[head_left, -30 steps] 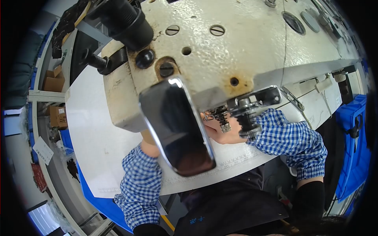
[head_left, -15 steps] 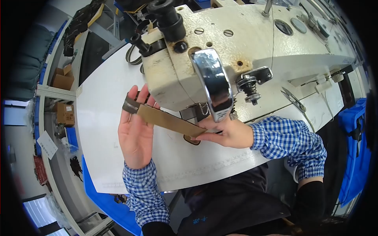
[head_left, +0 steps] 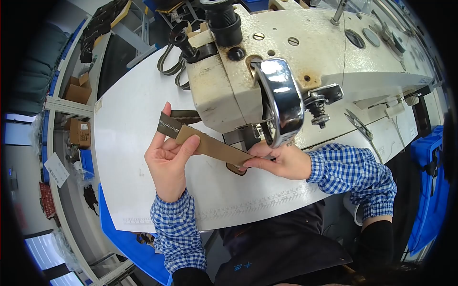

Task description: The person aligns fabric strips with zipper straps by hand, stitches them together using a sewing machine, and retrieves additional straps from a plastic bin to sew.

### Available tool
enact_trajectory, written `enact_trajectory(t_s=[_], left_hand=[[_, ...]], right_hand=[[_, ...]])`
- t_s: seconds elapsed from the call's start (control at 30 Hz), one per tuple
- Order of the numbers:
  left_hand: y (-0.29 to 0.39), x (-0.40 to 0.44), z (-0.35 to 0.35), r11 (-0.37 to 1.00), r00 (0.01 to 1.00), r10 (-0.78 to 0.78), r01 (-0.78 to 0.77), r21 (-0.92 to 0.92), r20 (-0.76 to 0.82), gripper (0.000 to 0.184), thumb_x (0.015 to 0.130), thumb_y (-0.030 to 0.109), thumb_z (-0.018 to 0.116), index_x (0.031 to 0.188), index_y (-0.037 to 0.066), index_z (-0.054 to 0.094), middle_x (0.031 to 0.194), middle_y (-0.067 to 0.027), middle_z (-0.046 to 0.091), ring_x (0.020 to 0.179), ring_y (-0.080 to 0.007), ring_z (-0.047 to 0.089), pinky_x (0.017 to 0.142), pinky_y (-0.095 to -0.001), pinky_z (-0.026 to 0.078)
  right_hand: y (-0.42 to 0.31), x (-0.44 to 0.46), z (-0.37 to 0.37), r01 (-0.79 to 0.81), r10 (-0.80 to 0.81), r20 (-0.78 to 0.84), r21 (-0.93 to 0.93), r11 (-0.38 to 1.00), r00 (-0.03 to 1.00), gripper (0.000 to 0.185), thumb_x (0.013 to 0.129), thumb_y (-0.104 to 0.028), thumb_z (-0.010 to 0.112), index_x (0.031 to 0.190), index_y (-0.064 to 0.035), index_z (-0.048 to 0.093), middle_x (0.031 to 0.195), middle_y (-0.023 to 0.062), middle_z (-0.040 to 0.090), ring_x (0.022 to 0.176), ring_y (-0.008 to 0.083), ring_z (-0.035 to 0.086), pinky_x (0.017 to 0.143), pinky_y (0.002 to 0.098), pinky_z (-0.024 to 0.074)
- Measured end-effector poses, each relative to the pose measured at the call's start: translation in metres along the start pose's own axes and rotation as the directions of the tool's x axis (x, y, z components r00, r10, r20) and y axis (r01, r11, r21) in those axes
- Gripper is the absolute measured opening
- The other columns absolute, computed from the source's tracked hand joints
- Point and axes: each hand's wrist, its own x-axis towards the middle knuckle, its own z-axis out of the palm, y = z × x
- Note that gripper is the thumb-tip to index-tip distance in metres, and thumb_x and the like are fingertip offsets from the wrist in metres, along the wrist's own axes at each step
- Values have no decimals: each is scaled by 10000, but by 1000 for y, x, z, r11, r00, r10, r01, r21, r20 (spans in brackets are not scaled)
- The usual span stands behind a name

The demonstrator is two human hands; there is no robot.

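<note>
A tan fabric strip (head_left: 214,147) is stretched between my two hands in front of the sewing machine (head_left: 214,90). My left hand (head_left: 168,162) pinches its left end with the thumb on top, where a dark olive zipper tape (head_left: 170,125) with metal teeth comes out and loops back toward the machine. The strip's right end is between the thumb and fingers of my right hand (head_left: 279,161), just below the machine's shiny metal lever (head_left: 281,97). A small dark-edged tan piece (head_left: 235,168) shows under the strip beside my right fingers.
Metal snips (head_left: 359,125) lie on the white table (head_left: 129,176) to the right. Behind the machine head, more olive tape (head_left: 164,64) hangs in loops. A blue bin (head_left: 427,190) stands at the right; shelves with cardboard boxes (head_left: 78,133) are at the left.
The view has shifted, and both hands and the strip now show beside the machine head. My left hand, spread behind the strip half a second ago, has brought its thumb down onto it.
</note>
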Motion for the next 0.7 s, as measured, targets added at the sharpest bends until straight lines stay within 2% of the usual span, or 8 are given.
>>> enact_trajectory(t_s=[0.27,0.37,0.4,0.43,0.47,0.5,0.6,0.7], left_hand=[[6,-6,3,999,999,-47,47,-22,-10,713,767,-71,632,1380,-40,269,997,-160,641,854,-188,647,725,-282,539],[13,-30,5,996,990,-62,70,-62,124,771,736,-95,643,1386,-57,230,991,-165,641,857,-194,645,742,-291,530],[15,-41,8,994,980,-58,74,-82,189,793,725,-103,646,1389,-63,214,988,-166,641,858,-197,645,750,-295,526],[21,-52,14,970,951,-176,212,-122,253,839,711,-111,654,1394,-80,167,982,-146,643,844,-201,647,873,-334,470],[12,-60,9,976,895,-181,213,-33,407,860,722,-112,640,1405,-69,119,978,-137,646,898,-205,633,930,-347,418],[-1,-65,2,979,814,-193,195,55,547,882,733,-113,627,1416,-58,72,974,-129,649,951,-210,619,987,-360,367],[-32,-68,-5,982,752,-74,168,-81,655,863,757,-114,594,1421,-32,47,1044,-133,625,1054,-208,567,1017,-364,317],[-47,-48,-7,987,823,-158,137,80,546,748,763,-123,511,1400,36,153,1098,-170,566,1036,-257,563,867,-342,456]], right_hand=[[-6,-1,1,-54,55,-23,13,998,998,155,843,-143,619,898,2,633,774,129,643,730,238,633,650,300,488],[-8,-9,-1,140,-131,65,-177,974,989,156,803,-112,619,893,15,633,873,152,650,814,240,641,710,318,516],[-5,-14,1,300,-282,100,-305,904,954,168,770,-113,617,878,15,636,902,153,642,845,246,630,744,334,516],[-1,-19,6,442,-417,156,-417,794,895,182,738,-114,615,864,15,639,931,154,634,875,251,619,777,350,516],[1,-24,10,568,-531,233,-508,648,815,196,705,-114,614,849,15,642,960,154,626,906,257,608,810,366,516],[0,-30,12,587,-510,304,-537,605,804,213,676,-125,602,831,15,642,964,152,612,922,267,592,834,378,509],[-9,-47,17,645,-454,461,-599,474,762,242,614,-161,563,751,25,633,906,141,561,934,283,540,894,413,481],[-14,-51,16,698,-458,531,-604,385,713,240,616,-155,565,747,39,620,896,155,562,921,290,543,877,413,487]])
